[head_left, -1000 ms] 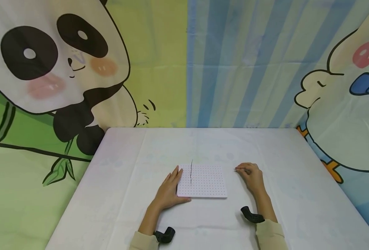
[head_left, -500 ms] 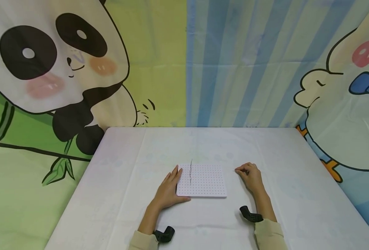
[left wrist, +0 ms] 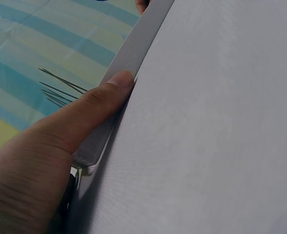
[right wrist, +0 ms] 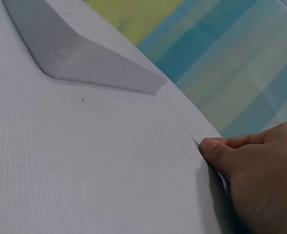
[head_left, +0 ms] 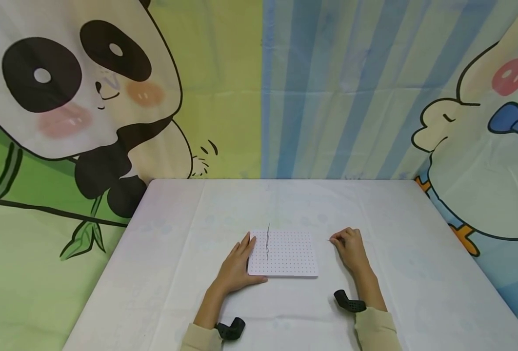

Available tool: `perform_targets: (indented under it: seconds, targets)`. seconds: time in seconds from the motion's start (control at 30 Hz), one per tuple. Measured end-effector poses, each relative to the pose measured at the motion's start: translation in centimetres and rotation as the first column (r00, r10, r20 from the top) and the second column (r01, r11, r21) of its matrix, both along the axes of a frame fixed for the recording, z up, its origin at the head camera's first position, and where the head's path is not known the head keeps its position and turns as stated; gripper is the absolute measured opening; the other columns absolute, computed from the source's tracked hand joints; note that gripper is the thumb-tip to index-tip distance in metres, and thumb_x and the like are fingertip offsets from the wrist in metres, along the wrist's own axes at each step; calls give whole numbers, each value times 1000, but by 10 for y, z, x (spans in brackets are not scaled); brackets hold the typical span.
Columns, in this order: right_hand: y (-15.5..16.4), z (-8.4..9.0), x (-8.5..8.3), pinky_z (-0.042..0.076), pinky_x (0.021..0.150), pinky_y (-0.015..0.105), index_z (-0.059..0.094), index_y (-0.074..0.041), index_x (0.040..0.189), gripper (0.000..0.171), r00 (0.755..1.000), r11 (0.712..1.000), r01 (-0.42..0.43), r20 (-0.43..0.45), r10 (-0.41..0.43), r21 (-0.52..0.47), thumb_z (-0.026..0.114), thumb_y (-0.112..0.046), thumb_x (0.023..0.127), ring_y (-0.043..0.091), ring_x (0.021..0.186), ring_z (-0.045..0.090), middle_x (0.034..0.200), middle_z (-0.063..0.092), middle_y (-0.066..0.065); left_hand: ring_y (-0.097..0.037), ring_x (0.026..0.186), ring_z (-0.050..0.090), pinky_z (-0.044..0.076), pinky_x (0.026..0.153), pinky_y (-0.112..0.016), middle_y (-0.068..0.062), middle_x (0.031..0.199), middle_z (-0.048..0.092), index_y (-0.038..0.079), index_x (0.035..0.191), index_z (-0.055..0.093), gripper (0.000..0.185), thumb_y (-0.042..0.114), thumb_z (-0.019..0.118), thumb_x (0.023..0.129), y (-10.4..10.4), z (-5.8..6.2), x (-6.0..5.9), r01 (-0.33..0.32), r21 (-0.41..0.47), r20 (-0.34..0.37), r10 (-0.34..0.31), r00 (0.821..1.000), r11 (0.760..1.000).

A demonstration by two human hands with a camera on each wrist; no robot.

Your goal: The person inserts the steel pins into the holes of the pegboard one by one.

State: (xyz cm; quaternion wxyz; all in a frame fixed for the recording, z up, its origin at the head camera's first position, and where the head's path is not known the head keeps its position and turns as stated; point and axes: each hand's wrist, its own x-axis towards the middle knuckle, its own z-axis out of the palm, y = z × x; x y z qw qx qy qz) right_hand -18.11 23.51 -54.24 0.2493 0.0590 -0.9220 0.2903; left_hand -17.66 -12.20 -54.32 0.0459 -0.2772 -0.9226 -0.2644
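A white board (head_left: pixel 289 253) with a grid of small holes lies mid-table. Several thin dark pins (head_left: pixel 268 243) stand in a line near its left side; their upper ends show as thin rods (left wrist: pixel 60 90) in the left wrist view. My left hand (head_left: pixel 237 268) rests against the board's near left corner, fingers straight along the left side and thumb (left wrist: pixel 102 97) pressed on the near edge. To the right of the board, my right hand (head_left: pixel 351 246) pinches a thin needle-like pin (right wrist: pixel 195 140) between thumb and fingertips, its tip pointing left. The rest of that pin is mostly hidden.
A white cloth covers the table (head_left: pixel 224 209). A tiny dark speck (right wrist: pixel 82 100) lies on it beside the board. Printed cloth walls (head_left: pixel 329 97) stand behind the table and at its sides. Each wrist carries a black camera mount (head_left: pixel 231 329).
My right hand has turned slightly at the wrist while keeping hold of the pin, and the forearm has shifted a little left. The left hand and the board have stayed in place.
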Motion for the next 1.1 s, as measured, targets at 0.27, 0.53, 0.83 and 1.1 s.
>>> perform_targets:
  seconds: [0.27,0.53,0.83,1.1]
  targets:
    - [-10,8,2,39,66,29,60,2,94,15,1000,985,24,-10,-26,-169,57,-12,91,21,77,47,86,57,12,-21,138,19,14,113,-34,-10,153,13,7,147,22,115,68,69,62,-1,-1,0,5,-5,4,-5,1000,1000]
    - [-37,23,2,46,65,15,53,1,101,19,996,936,-87,-22,85,-342,48,-17,97,16,74,57,82,59,6,-23,138,18,15,113,-35,-9,153,12,8,147,21,115,68,70,62,0,1,0,-6,-6,22,6,1000,1000]
    - [-118,40,14,52,61,21,54,3,94,10,919,838,-386,-236,315,-385,56,9,86,19,65,62,74,61,6,-25,137,19,17,112,-38,-9,153,12,9,148,21,115,69,69,62,-1,0,1,-8,5,40,7,999,1000]
    - [-166,57,39,53,54,29,53,10,87,18,835,810,-523,-353,423,-265,61,20,74,23,60,61,71,62,14,-27,137,20,19,111,-38,-9,153,13,10,147,23,114,71,66,62,-2,-1,-2,1,17,21,-1,1000,1000]
